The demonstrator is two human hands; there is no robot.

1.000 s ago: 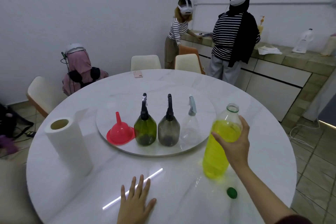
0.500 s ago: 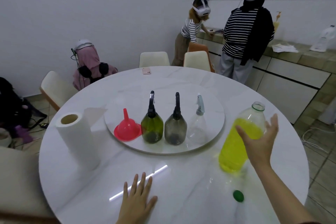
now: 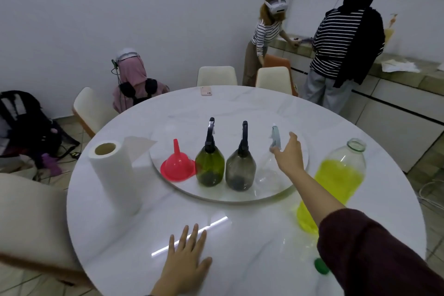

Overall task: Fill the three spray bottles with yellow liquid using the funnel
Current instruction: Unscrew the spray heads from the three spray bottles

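While the left hand (image 3: 185, 258) lies flat on the round white marble table (image 3: 120, 235) with its fingers spread and holding nothing, the right hand (image 3: 288, 155) reaches out over the raised round white turntable (image 3: 228, 196), fingers loosely extended, its fingertips at the pale grey trigger head of the clear round-bellied plastic spray bottle (image 3: 270, 175). Whether they actually touch the trigger cannot be told; the fingers are not closed round it. Just left of the right hand, on the same turntable, stand the smoky grey spray bottle (image 3: 241, 170) and, beyond it, the dark green spray bottle (image 3: 209, 167), both with black trigger heads. Further left, next to the green one, the red plastic funnel (image 3: 178, 168) sits upside down, spout up. To the right of the right forearm stands the large clear uncapped bottle of yellow liquid (image 3: 336, 182), upright on the table, more than half full. Its small green cap (image 3: 321, 266) lies on the table near the dark red sleeve (image 3: 374, 255). Far to the left of both hands a white paper towel roll (image 3: 113, 175) stands on end.
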